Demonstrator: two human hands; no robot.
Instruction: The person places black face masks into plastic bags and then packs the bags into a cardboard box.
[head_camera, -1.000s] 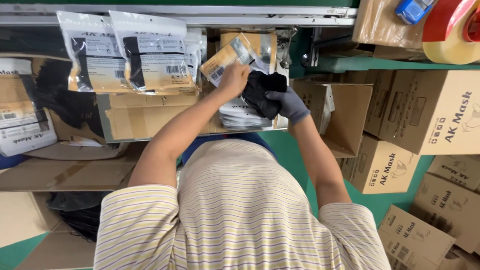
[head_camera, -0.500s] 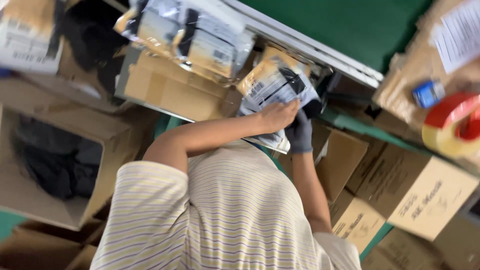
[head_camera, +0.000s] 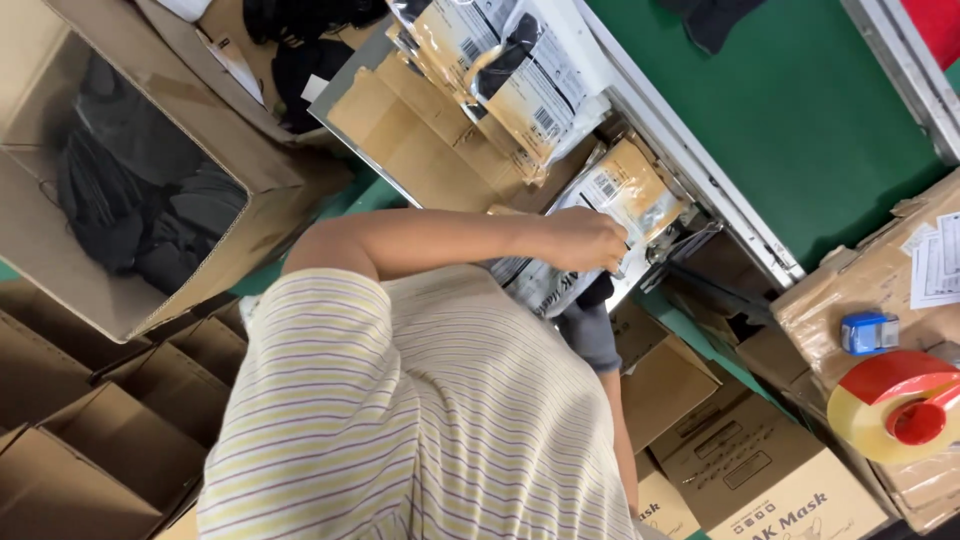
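Tan and clear pouch held up at the edge of the metal frame.

The flat pouch was tilted, its tan upper part with a white barcode label pointing up and right, its clear lower part showing dark contents. The left hand gripped its middle from above; the gloved right hand was just beneath it, partly hidden.

Tan-and-clear pouch with black print; grey glove on right hand; shirt cream with yellow and purple stripes; green belt; brown cartons; red-and-yellow tape roll; black masks.
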